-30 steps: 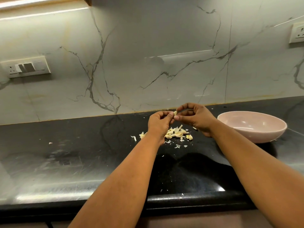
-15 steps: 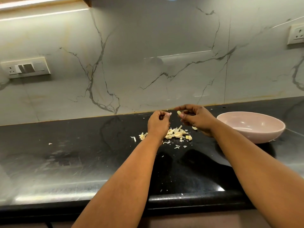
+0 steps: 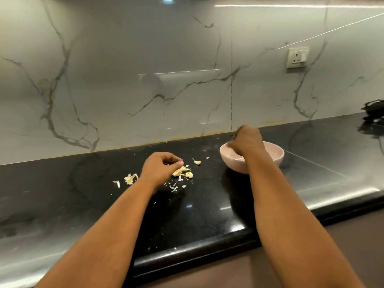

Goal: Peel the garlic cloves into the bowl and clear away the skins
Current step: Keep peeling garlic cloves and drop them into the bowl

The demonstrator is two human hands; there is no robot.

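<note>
- Head view, right side: right hand (image 3: pixel 246 142) hangs over the near-left rim of the shallow pale pink bowl (image 3: pixel 274 155), fingers curled downward into it. Whether a clove sits between those fingertips I cannot tell, since the back of the hand hides them and the picture is smeared there.
- Head view, centre: left hand (image 3: pixel 161 170) rests low on the glossy black stone counter (image 3: pixel 207 210), its fingers curled with thumb and forefinger meeting at the left edge of the small heap of pale yellow garlic cloves and papery skins (image 3: pixel 184 172). It seems to pinch something small, a clove or a scrap of skin; which one is too blurred to say.
- Relation that matters: the heap lies just right of the left fingertips, touching them, and well to the left of the bowl. The left hand is clearly the nearer one.
- One lone curved clove (image 3: pixel 197 162) lies apart, between heap and bowl, long axis running left-to-right, thin tail toward the heap, fat end toward the bowl.
- Loose white skin flakes (image 3: pixel 128 179) lie left of the left wrist, more in front of the heap.
- Judgement: the next clove would come from the heap, travelling rightward to the bowl.
</note>
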